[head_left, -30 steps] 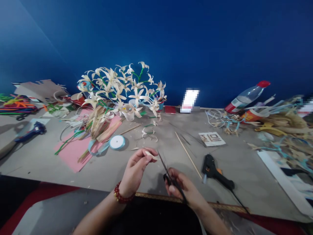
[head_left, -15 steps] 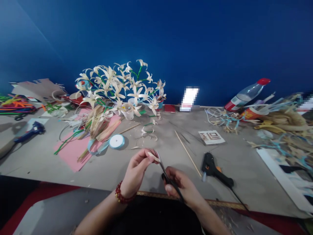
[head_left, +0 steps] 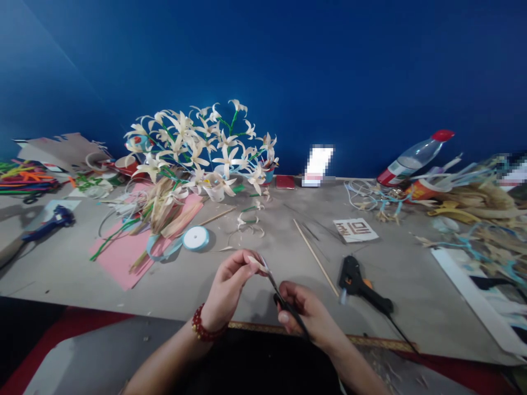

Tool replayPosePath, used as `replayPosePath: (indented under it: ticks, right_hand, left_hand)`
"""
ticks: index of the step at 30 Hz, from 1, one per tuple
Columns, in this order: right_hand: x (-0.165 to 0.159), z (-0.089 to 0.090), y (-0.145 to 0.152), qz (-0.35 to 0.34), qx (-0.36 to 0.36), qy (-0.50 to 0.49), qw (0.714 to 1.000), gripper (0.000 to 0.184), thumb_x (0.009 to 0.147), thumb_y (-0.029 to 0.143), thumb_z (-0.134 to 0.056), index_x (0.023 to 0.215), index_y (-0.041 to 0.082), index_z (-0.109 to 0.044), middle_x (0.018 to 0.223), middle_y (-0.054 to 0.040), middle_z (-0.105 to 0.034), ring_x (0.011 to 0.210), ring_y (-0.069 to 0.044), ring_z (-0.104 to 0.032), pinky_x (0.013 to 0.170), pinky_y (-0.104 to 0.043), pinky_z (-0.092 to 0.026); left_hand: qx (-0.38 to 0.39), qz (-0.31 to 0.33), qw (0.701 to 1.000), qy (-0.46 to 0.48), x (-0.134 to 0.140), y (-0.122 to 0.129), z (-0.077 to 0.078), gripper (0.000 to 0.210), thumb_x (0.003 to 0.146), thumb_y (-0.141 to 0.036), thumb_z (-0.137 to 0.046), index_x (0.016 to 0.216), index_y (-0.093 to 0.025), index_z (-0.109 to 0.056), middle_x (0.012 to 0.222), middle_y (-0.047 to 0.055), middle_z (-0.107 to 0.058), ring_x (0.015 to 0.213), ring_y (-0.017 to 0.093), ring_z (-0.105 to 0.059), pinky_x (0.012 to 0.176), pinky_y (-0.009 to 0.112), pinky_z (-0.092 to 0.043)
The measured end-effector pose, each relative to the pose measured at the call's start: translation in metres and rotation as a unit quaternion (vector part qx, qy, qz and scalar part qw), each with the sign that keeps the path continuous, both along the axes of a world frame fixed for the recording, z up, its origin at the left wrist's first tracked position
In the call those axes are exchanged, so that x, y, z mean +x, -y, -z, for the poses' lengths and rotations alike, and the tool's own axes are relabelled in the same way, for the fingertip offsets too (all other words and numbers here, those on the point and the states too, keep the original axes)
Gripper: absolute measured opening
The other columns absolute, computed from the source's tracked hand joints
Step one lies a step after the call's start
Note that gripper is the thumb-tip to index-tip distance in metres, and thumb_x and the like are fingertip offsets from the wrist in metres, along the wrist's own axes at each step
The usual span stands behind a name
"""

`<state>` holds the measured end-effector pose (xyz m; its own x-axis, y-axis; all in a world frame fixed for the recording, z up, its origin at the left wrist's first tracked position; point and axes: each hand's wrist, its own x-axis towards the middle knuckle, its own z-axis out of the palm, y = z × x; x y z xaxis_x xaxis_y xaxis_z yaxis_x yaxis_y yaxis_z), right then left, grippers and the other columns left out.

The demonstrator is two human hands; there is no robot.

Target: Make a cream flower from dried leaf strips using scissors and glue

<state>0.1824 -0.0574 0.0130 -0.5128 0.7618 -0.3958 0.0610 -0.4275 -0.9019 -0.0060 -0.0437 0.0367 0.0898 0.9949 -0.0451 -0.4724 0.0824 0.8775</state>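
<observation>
My left hand (head_left: 234,281) pinches a small cream-coloured petal-like strip (head_left: 257,264) between thumb and fingers. In my right hand (head_left: 303,311) is a pair of scissors (head_left: 288,308) with black handles, its blades pointing up and away from me. The blade tips lie right at the strip, close to my left fingertips. Whether the blades have cut into it I cannot tell. Beyond my hands, thin curled cream strips (head_left: 247,222) lie on the grey table (head_left: 272,219). Farther back stands a bunch of cream-white flowers (head_left: 197,145) with green stems.
Right of my hands lie a black glue gun (head_left: 362,285) and a thin wooden stick (head_left: 315,258). A ribbon roll (head_left: 196,238) and pink paper (head_left: 119,260) are on the left. A blue glue gun (head_left: 51,220) lies farther left; a plastic bottle (head_left: 414,159) leans at the back right.
Both hands stay almost in place. The scissor blades look slightly closer together at the cream strip; otherwise the scene only shifts a little with the head.
</observation>
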Motion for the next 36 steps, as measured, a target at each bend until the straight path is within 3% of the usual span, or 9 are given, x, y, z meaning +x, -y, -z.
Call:
replayPosePath:
  ticks: [11,19,36]
  right_hand:
    - [0.005,0.011,0.001,-0.006,0.022,0.013,1.000,0.063,0.060,0.073,-0.077,0.073,0.023,-0.042,0.057,0.0080,-0.047,0.045,-0.006,-0.039,0.043,-0.019,-0.030]
    - [0.007,0.009,0.000,-0.005,0.031,0.022,0.999,0.064,0.059,0.073,-0.078,0.069,0.023,-0.039,0.054,0.0091,-0.043,0.044,-0.006,-0.035,0.043,-0.019,-0.027]
    - [0.010,0.010,-0.002,-0.013,0.051,0.046,0.998,0.064,0.060,0.072,-0.078,0.065,0.023,-0.037,0.052,0.0093,-0.040,0.044,-0.006,-0.031,0.042,-0.019,-0.023]
  left_hand:
    - [0.009,0.010,0.999,-0.029,-0.003,0.001,-0.002,0.014,0.092,-0.021,-0.063,0.078,-0.016,-0.064,0.084,0.004,-0.068,0.080,0.015,-0.060,0.080,0.027,-0.046]
    - [0.030,0.021,0.996,-0.081,-0.006,0.000,-0.008,0.017,0.092,-0.024,-0.063,0.077,-0.016,-0.064,0.083,0.005,-0.070,0.078,0.016,-0.062,0.079,0.028,-0.048]
    - [0.039,0.046,0.994,-0.088,-0.011,-0.003,-0.013,0.014,0.092,-0.022,-0.063,0.079,-0.016,-0.063,0.087,0.006,-0.073,0.078,0.017,-0.064,0.080,0.029,-0.048]
